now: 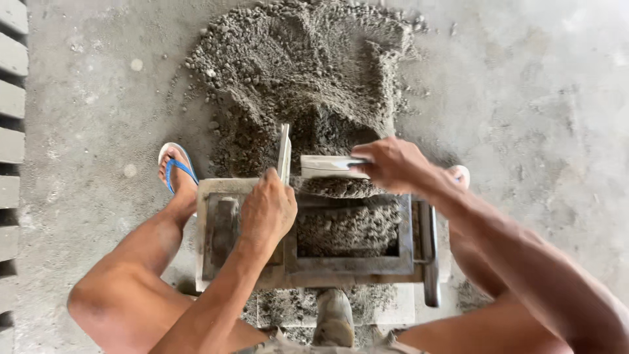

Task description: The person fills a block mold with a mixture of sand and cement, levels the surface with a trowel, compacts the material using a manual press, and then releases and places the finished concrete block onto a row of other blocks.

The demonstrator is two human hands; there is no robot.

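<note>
We crouch over a metal block mould (308, 262) that sits on the concrete floor (524, 98), just below a heap of damp grey mix (308, 59). Our left hand (268, 210) rests on the mould's divider, fingers curled tight around a flat board (284, 154) held upright on edge, its long axis pointing away from us toward the heap. Our right hand (392, 164) pinches a second flat board (327, 166) at its right end; that one lies crosswise, long axis left to right, at the mould's far rim. The two boards nearly meet at a right angle, with mix piled against them and in the right compartment.
</note>
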